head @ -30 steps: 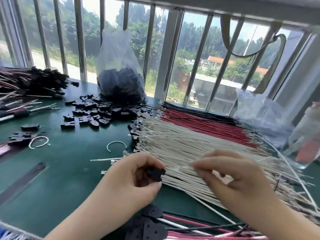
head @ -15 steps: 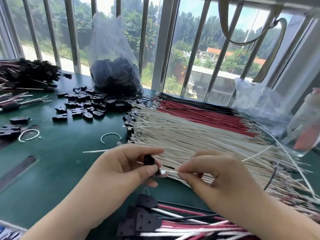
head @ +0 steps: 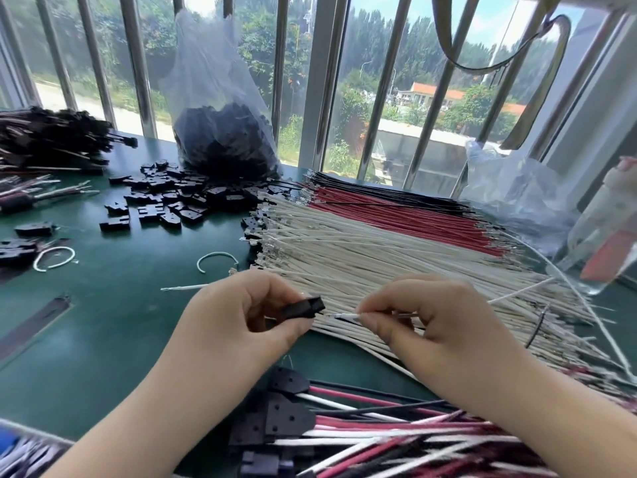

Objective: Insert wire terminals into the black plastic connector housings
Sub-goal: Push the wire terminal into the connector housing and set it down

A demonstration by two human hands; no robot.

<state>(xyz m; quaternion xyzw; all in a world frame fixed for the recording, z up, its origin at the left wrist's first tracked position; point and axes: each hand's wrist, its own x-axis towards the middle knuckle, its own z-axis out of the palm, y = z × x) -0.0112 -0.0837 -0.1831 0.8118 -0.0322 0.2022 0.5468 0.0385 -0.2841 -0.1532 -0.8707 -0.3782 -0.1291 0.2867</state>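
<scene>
Small assembly workshop, piecework bench by barred window [head: 386, 98]. Green table [head: 113, 326] carries sorted rows of white, red, black wires [head: 379, 243], loose black housings [head: 165, 198], clear bag of more housings [head: 224, 132], heaps of finished harnesses [head: 379, 432]. Trees, rooftops outside.

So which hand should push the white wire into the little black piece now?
The right hand, probably. It already pinches the white wire, whose tip points at the black housing and sits just short of it. The left hand only needs to hold the housing steady.
</scene>
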